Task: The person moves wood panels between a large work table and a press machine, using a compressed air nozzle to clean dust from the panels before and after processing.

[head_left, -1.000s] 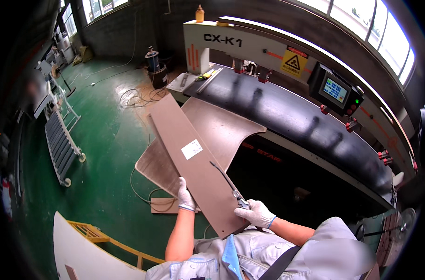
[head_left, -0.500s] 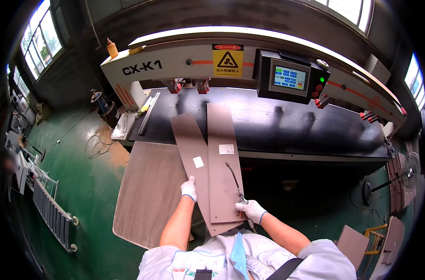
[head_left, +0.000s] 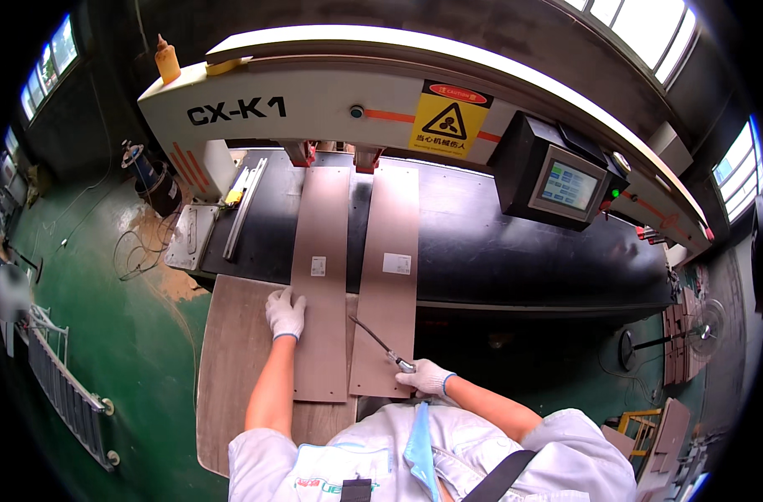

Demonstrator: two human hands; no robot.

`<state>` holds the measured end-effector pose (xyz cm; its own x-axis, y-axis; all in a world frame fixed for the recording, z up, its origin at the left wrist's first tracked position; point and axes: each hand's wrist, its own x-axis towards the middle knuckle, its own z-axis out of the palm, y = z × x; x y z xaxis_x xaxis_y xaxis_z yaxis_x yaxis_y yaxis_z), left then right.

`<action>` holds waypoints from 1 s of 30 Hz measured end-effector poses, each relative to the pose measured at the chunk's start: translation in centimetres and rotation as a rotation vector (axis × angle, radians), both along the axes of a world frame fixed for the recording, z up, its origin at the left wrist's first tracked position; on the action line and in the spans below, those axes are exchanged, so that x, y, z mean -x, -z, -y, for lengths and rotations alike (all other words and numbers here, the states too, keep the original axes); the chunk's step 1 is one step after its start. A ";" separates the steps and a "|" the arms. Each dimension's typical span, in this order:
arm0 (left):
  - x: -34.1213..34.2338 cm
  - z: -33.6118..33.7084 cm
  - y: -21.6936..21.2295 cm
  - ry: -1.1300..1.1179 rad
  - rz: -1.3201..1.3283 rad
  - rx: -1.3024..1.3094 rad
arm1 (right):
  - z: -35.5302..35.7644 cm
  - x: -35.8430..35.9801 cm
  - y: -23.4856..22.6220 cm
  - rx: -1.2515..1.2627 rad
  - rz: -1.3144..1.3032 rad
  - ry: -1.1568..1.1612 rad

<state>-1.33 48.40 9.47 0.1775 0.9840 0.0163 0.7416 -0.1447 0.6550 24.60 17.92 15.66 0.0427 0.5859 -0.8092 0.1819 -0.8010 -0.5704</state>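
Two long brown panels lie side by side, a narrow gap between them, each bearing a white label. At the outer edge of the left panel (head_left: 321, 326), my left hand (head_left: 286, 315) in a white glove rests with fingers apart and its thumb side against the board. The right panel (head_left: 388, 314) sits under my other arm's reach. My gloved right hand (head_left: 427, 378) is closed around an air blow gun (head_left: 398, 361), whose long thin nozzle points up and left over the right panel. The palm hides part of the handle.
A machine with a dark bed (head_left: 498, 234) spans the far side, with a control screen (head_left: 567, 184) on its beam. The panels' far ends reach under red clamps. A wooden side table (head_left: 239, 360) supports the left. Metal bars (head_left: 246, 209) lie at the bed's left.
The left panel has turned from slanted to nearly straight and moved left, opening a gap. My left hand shifted left to its outer edge. The blow gun moved left and now slants more.
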 end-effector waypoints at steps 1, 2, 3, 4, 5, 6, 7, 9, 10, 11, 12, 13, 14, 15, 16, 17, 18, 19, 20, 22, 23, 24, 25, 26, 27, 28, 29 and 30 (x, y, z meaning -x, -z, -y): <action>-0.6 1.7 -1.8 0.102 -0.111 -0.124 | -0.6 -0.8 0.3 -0.086 0.139 0.032; 0.1 3.6 -2.3 0.169 -0.112 -0.041 | -1.4 -1.6 0.7 -0.179 0.276 0.051; 0.6 6.2 -3.2 0.269 -0.188 -0.022 | -1.9 -3.7 1.8 -0.282 0.447 0.152; 1.7 8.7 -4.8 0.384 -0.258 0.022 | -2.7 -5.8 2.7 -0.392 0.615 0.246; 4.4 11.4 -4.2 0.455 -0.351 0.027 | -5.0 -6.4 1.2 -0.352 0.636 0.162; 5.9 14.0 -4.0 0.515 -0.448 0.069 | -7.3 -6.8 -1.0 -0.306 0.663 0.081; 6.5 15.9 -3.5 0.529 -0.476 0.039 | -9.1 -7.0 -1.8 -0.306 0.638 -0.015; 6.5 16.4 -2.1 0.472 -0.430 -0.021 | -12.0 -5.7 -1.5 -0.215 0.678 -0.197; 6.6 16.3 -2.0 0.448 -0.409 -0.078 | -13.3 -4.5 -2.4 -0.097 0.742 -0.278; 7.1 15.6 -1.8 0.440 -0.411 -0.075 | -13.9 -4.4 -2.4 -0.131 0.702 -0.291; 7.3 14.8 -1.7 0.475 -0.391 -0.093 | -14.4 -4.2 -2.4 -0.128 0.709 -0.303; 7.4 14.0 -1.7 0.512 -0.370 -0.112 | -14.7 -3.8 -2.2 -0.131 0.715 -0.296; 7.4 13.3 -1.4 0.507 -0.362 -0.108 | -15.2 -3.5 -2.1 -0.133 0.721 -0.286; 7.6 12.3 -1.2 0.512 -0.364 -0.129 | -15.8 -3.3 -2.0 -0.117 0.718 -0.279; 7.8 11.5 -1.0 0.519 -0.366 -0.150 | -16.2 -3.4 -1.6 -0.118 0.720 -0.281; 7.9 10.8 -0.8 0.519 -0.358 -0.189 | -16.6 -3.4 -1.3 -0.151 0.714 -0.259; 7.9 10.1 -0.8 0.520 -0.352 -0.192 | -17.0 -3.5 -1.3 -0.184 0.713 -0.233; 7.8 9.4 -0.8 0.511 -0.345 -0.207 | -17.5 -3.6 -1.2 -0.183 0.719 -0.231; 7.8 8.7 -0.8 0.503 -0.339 -0.222 | -18.2 -3.6 -1.1 -0.185 0.701 -0.231; 7.8 7.7 -0.7 0.497 -0.338 -0.237 | -19.2 -3.4 -1.0 -0.185 0.686 -0.231; 7.7 7.3 -0.7 0.489 -0.330 -0.235 | -19.5 -3.3 -1.1 -0.190 0.677 -0.243; 7.8 6.8 -0.7 0.479 -0.326 -0.234 | -19.8 -3.2 -0.9 -0.198 0.665 -0.255; 7.6 6.2 -0.7 0.479 -0.326 -0.234 | -20.0 -3.0 -0.6 -0.198 0.665 -0.256; 7.4 5.5 -0.7 0.466 -0.319 -0.258 | -20.2 -2.8 -0.4 -0.226 0.668 -0.255; 7.4 4.9 -0.5 0.453 -0.311 -0.280 | -20.2 -2.4 -0.3 -0.252 0.669 -0.256; 7.5 4.4 -0.4 0.451 -0.310 -0.277 | -20.5 -2.1 -0.3 -0.249 0.669 -0.259; 7.7 3.8 -0.3 0.448 -0.312 -0.283 | -21.0 -1.8 -0.2 -0.215 0.661 -0.269; 7.9 3.4 -0.4 0.445 -0.316 -0.290 | -21.4 -1.6 -0.1 -0.183 0.651 -0.280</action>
<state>-9.27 45.04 9.85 0.6097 0.7779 0.1521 0.7210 -0.6240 0.3012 26.20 39.30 15.71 0.3108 0.7688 -0.5589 0.7136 -0.5772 -0.3971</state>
